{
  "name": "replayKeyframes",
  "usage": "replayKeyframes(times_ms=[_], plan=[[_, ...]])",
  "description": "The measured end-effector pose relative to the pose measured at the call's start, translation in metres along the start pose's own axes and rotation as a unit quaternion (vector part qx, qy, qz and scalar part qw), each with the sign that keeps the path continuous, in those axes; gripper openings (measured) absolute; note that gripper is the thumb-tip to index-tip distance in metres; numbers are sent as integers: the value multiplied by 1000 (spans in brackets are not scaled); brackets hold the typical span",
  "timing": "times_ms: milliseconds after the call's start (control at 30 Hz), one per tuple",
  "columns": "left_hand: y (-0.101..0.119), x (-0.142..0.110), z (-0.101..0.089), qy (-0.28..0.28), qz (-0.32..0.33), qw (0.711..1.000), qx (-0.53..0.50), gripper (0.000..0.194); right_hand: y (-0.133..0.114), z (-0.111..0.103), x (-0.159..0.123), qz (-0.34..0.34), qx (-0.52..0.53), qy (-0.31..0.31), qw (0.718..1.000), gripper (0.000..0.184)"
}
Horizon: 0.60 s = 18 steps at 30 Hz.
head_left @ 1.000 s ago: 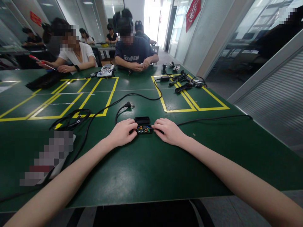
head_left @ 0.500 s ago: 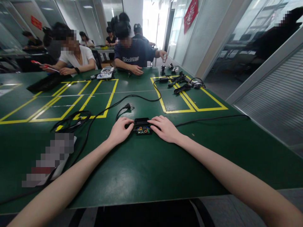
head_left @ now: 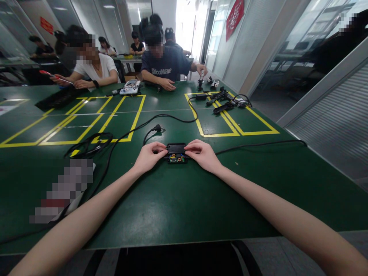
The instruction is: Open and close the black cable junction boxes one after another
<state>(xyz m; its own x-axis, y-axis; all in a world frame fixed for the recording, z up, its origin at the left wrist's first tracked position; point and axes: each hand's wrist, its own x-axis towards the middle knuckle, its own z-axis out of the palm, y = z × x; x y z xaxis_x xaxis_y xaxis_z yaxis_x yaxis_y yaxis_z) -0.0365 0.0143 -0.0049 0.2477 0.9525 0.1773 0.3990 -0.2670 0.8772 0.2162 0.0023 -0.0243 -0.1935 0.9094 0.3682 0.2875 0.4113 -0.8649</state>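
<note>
On the glossy green tabletop, fingertips hide both ends of a flat black rectangular plastic lid near the middle, and the small green circuit board in the open black plastic case just nearer is hard to make out. Both forearms reach in from the near corners, left hand and right hand each pinching one lid end.

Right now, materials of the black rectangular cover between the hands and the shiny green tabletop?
Black rectangular cover: likely moulded plastic, fairly matte; straight, rigid-looking edges.
Shiny green tabletop: smooth, semi-gloss, perhaps vinyl matting or paint; pale, blurred reflections show the sheen, but not which.
</note>
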Motion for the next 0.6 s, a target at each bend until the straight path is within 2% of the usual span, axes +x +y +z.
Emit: replayKeyframes(times_ms=[133,267,600], plan=[[-1,1,1,6,-5,1000,-24,22,2,6,1,39,37,27,998,13],[-2,1,2,7,-5,999,-33,21,2,7,2,67,51,22,996,12],[3,-1,1,7,8,1000,-21,20,-3,5,1,19,14,30,999,14]])
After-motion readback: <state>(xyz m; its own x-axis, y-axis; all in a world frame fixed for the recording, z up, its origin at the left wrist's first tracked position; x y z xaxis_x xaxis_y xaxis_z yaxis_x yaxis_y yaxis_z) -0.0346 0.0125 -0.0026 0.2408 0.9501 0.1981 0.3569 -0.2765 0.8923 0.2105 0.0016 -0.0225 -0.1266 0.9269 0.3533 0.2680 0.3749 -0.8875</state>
